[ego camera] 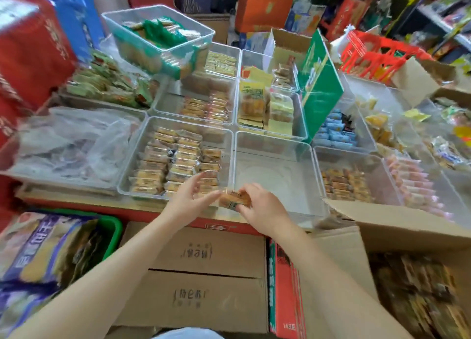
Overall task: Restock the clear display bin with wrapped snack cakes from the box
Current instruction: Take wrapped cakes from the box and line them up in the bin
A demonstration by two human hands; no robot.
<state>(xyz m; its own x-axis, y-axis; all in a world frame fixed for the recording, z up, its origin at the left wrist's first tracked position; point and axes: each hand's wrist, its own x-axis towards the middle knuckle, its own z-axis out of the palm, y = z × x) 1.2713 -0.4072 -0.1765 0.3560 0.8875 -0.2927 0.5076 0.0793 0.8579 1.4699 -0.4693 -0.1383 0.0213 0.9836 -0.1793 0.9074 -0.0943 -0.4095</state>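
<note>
A wrapped snack cake, golden brown in clear film, sits between my two hands at the front rim of the clear display bins. My right hand grips its right end with curled fingers. My left hand is beside its left end with fingers spread and lightly bent; whether it touches the wrapper is unclear. Just beyond the cake stands a bare clear bin. To its left a clear bin holds rows of similar wrapped cakes. An open cardboard box of dark wrapped packs stands at the lower right.
Other clear bins of wrapped snacks fill the table, with one bin stacked higher at the back. Closed cardboard cartons stand below the table edge. A green basket with bagged goods is at lower left.
</note>
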